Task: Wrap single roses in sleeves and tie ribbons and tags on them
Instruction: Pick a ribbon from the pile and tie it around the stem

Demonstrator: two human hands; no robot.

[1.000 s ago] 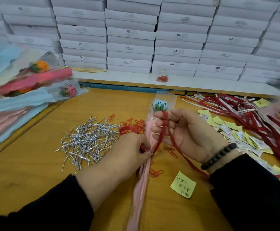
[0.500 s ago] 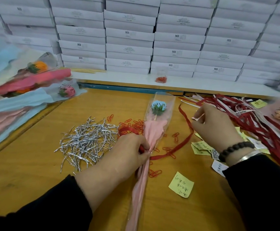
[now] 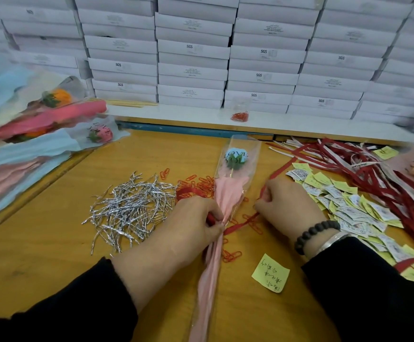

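Heap of silver foil twist ties [image 3: 129, 208] lying at left on the yellow wooden table [image 3: 53, 243]. Left hand [image 3: 191, 224] pinching the gathered neck of the pink-paper, clear-plastic sleeve holding a pale blue rose [image 3: 235, 157], flat at table centre. Right hand [image 3: 287, 203] curled round the thin red ribbon [image 3: 240, 224]. Pile of yellow and white paper tags [image 3: 349, 206] at right.

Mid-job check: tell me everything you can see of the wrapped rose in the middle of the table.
The wrapped rose lies flat on the wooden table, head pointing away. A pale blue bloom with green leaves sits in a clear sleeve printed LOVE YOU; pink paper lining is gathered into a long narrow tail. The left hand pinches the gathered neck, where a red ribbon crosses, its other part gripped by the right hand.
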